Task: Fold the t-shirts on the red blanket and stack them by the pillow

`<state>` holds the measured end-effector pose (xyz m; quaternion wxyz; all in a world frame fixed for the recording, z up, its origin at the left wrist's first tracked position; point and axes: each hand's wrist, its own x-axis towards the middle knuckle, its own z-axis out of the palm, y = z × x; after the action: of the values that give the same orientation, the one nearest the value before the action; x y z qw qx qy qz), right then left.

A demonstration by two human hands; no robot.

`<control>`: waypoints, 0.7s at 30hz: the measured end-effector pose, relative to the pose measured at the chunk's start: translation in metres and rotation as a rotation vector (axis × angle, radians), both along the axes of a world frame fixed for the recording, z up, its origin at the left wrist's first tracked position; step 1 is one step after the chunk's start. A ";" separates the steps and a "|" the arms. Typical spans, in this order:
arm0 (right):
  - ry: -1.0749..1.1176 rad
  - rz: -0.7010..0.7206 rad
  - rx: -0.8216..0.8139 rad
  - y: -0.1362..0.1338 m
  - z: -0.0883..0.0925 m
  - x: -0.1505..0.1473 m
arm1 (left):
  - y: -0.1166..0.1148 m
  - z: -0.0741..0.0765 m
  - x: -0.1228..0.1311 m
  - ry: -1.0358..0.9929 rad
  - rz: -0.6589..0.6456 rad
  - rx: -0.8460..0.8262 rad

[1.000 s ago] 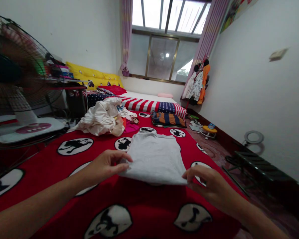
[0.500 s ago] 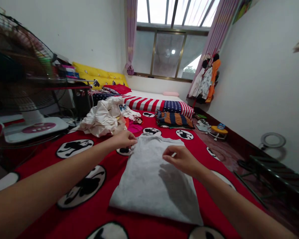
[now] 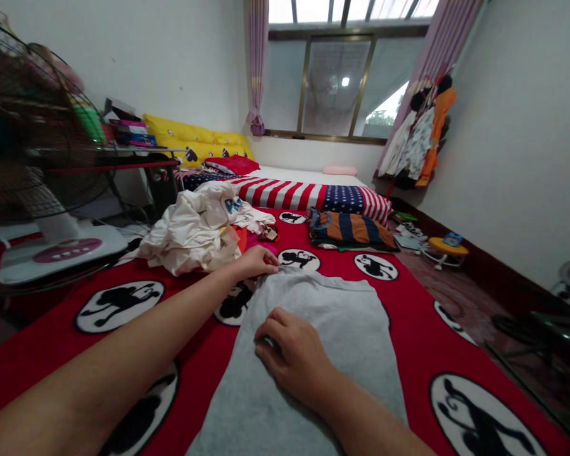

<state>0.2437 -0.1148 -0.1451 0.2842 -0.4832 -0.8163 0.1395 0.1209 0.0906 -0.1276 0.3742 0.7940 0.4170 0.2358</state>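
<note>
A grey folded garment (image 3: 342, 316) lies flat on the red blanket (image 3: 418, 342) with black-and-white cartoon circles. My left hand (image 3: 259, 261) reaches across to the garment's far left corner, fingers pinched on the cloth there. My right hand (image 3: 292, 351) rests on the garment's left half, fingers curled and pressing down on the fabric. A heap of cream and white clothes (image 3: 197, 228) lies just left of my left hand.
A standing fan (image 3: 33, 164) fills the left side. A folded orange-and-navy striped garment (image 3: 349, 229) lies farther up the blanket, before a stars-and-stripes cover (image 3: 308, 195). Yellow pillows, a window and hanging clothes (image 3: 422, 142) are at the back. A small yellow stool (image 3: 447, 247) stands on the floor at right.
Both hands left the garment's near edge; the left went to the far left corner, the right to its left half. The view moved closer over the garment.
</note>
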 end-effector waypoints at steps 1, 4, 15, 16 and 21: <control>0.009 -0.004 -0.012 0.001 0.001 0.000 | 0.004 0.000 0.000 -0.006 -0.009 -0.027; 0.038 -0.011 -0.041 0.001 0.002 -0.001 | 0.008 0.003 0.000 -0.037 -0.031 -0.107; 0.091 -0.016 -0.098 0.001 0.001 0.001 | 0.016 -0.010 -0.015 -0.564 -0.038 -0.506; 0.104 -0.016 -0.105 0.000 0.002 0.000 | 0.017 -0.012 -0.015 -0.537 -0.007 -0.463; 0.377 0.014 -0.178 0.001 0.015 0.013 | 0.012 -0.015 -0.006 -0.127 0.084 0.039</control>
<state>0.2564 -0.1138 -0.1299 0.3870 -0.4662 -0.7364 0.3010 0.1149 0.1028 -0.1423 0.3742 0.7664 0.4206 0.3094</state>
